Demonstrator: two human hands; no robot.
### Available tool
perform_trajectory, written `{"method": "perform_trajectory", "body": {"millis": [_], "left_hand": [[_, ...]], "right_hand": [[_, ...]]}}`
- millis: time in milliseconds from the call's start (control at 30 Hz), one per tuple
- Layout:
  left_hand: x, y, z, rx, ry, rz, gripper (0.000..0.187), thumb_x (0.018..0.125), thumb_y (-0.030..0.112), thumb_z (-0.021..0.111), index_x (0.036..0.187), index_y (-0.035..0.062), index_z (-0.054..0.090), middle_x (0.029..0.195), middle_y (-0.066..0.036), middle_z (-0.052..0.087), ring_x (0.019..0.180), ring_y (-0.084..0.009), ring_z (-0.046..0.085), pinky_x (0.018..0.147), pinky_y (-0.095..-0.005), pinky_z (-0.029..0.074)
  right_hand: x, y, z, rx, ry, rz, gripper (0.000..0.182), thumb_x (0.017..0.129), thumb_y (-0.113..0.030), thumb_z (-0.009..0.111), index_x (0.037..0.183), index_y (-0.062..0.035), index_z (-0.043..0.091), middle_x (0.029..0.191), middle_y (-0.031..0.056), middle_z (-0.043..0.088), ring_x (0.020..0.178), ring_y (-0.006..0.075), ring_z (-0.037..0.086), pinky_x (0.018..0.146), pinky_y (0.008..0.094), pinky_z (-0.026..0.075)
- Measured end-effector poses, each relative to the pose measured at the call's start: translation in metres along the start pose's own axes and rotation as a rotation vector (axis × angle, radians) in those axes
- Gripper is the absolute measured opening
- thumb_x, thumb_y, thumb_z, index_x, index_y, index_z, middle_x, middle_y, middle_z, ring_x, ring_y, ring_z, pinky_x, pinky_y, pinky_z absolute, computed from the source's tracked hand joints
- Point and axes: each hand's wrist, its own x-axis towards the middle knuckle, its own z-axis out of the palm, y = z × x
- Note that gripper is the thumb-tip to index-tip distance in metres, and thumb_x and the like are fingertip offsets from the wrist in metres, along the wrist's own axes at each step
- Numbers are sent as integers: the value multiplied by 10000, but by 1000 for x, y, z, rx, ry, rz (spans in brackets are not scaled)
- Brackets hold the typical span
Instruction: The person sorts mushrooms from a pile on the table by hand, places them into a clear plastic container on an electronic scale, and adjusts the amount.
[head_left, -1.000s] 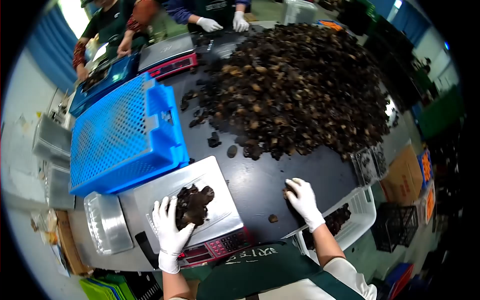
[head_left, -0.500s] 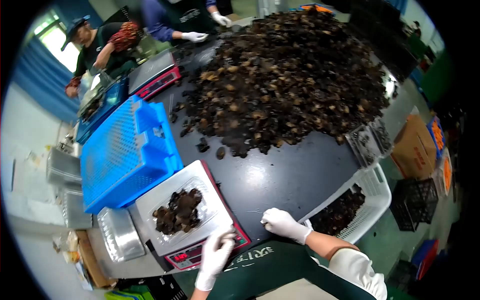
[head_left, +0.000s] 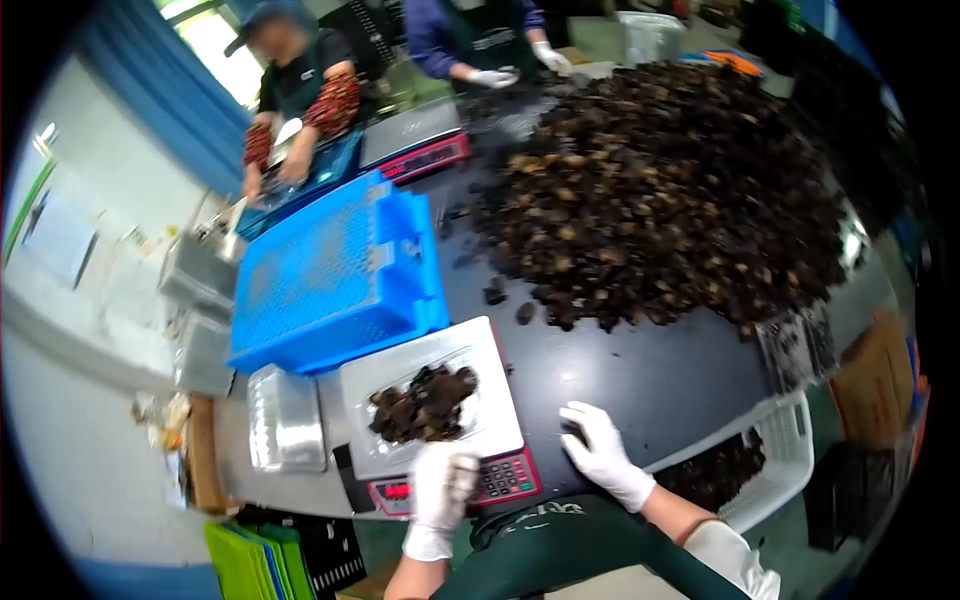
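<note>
A digital scale [head_left: 505, 420] carries a clear plastic tray with dark, mushroom-like pieces [head_left: 424, 403] on it. My left hand [head_left: 443, 490], in a white glove, is at the scale's front edge, over part of its panel; its fingers are curled, and what they hold, if anything, is hidden. To the right of the scale, my right hand [head_left: 602, 450], also gloved, is over the dark table [head_left: 640, 375] with thumb and fingers apart and nothing in it. A large heap of the same dark pieces [head_left: 670, 190] covers the back of the table.
Left of the scale are clear empty trays [head_left: 286, 420] and a blue crate [head_left: 310, 285]. A white basket [head_left: 800, 450] with dark pieces is at the right. A second scale [head_left: 415, 140] stands farther back. Two other people [head_left: 300, 80] [head_left: 480, 40] are across the table.
The view has swung left, so the table appears farther right. My right hand has opened its fingers. My left hand is now nearer the tray, in front of the scale panel.
</note>
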Motion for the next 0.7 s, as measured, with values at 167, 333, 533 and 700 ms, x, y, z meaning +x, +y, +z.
{"method": "perform_trajectory", "body": {"millis": [167,333,533,700], "left_hand": [[82,11,-61,1038,268,796,220,943,121,515,1093,-21,590,1082,-151,595,1037,-281,555,961,-392,411],[78,12,-52,1298,366,1006,404,951,187,532,1292,-29,507,1325,-202,483,1263,-349,431,1068,-450,330],[49,-21,92,932,-218,728,426,808,15,553,1235,9,545,1235,-158,536,1203,-310,479,1077,-404,332],[134,-161,160,1459,-299,561,753,921,375,530,1482,-20,219,1515,-293,208,1401,-449,210,1135,-543,162]], "right_hand": [[-35,33,37,-490,-344,-39,663,888,-388,558,1402,-5,387,1452,263,348,1355,413,319,1135,479,228],[-46,35,-55,-584,-134,324,617,744,-415,669,1202,-31,515,1282,181,492,1198,356,426,1047,541,267],[-174,93,-174,-1098,285,979,697,808,-307,649,1353,58,412,1465,243,334,1374,443,237,1131,602,93],[-167,94,-195,-992,380,779,614,804,-251,640,1335,-1,460,1422,247,377,1326,425,321,1109,600,163]]}}
